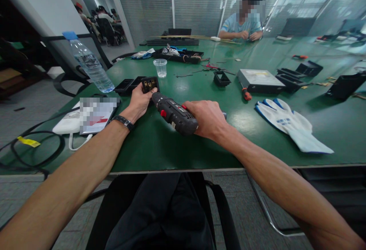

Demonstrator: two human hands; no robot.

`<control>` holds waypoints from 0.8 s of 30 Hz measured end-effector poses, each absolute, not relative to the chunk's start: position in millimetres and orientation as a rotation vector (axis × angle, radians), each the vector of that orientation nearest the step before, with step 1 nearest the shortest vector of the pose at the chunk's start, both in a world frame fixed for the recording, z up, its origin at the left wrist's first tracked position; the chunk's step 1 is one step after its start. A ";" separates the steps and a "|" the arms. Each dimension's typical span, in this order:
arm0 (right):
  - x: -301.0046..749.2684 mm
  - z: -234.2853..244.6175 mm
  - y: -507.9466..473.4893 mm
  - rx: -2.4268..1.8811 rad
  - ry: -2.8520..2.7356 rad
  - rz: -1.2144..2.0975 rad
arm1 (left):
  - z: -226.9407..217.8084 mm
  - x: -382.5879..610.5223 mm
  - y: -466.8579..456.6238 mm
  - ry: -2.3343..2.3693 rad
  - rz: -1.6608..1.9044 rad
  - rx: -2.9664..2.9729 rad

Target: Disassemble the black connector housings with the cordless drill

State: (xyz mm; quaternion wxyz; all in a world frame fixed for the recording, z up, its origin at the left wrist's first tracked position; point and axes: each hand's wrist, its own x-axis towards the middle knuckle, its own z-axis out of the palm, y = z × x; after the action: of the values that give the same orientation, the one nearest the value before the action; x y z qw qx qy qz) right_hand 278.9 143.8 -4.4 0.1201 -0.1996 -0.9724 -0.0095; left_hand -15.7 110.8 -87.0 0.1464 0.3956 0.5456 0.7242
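Note:
My right hand [207, 117] is wrapped round the grip of a black cordless drill [175, 116] with red buttons. The drill's nose points left and away from me, close to my left hand [140, 101]. Between the fingers of that hand is a small black block with brass-coloured contacts [150, 85], tilted toward the drill. Whether the drill's tip touches the block is hidden by my fingers and the chuck. Just behind my left hand lie black plastic trays [124, 86].
On the left stand a water bottle [90, 65] and a phone [98, 116] beside a white charger [67, 120]. A clear cup [160, 68] is further back. To the right lie a metal-topped box [260, 80], a screwdriver [246, 94] and a white glove [288, 122]. A person [243, 21] sits across the table.

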 end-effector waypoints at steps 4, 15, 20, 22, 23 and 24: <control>278.6 -5.7 145.6 -0.571 -2.836 -0.037 | -85.8 -13.8 109.9 1.569 2.076 1.146; 277.2 -7.5 145.5 -0.594 -2.838 -0.024 | -86.6 -16.1 111.2 1.566 2.079 1.138; 278.4 -6.2 145.3 -0.584 -2.842 -0.015 | -86.8 -15.7 111.2 1.565 2.084 1.137; 278.4 -6.2 145.2 -0.583 -2.839 -0.020 | -86.9 -15.6 111.6 1.558 2.087 1.134; 278.3 -6.3 145.3 -0.585 -2.840 -0.023 | -87.0 -15.7 111.8 1.557 2.088 1.134; 278.3 -6.4 145.3 -0.588 -2.841 -0.027 | -87.2 -15.9 112.1 1.557 2.090 1.135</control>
State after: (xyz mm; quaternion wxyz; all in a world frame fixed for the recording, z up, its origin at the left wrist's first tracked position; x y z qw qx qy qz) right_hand 278.3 145.3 -6.4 0.1198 -0.2012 -0.9722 -0.0091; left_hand -15.9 112.1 -87.2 0.1490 0.3949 0.5418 0.7269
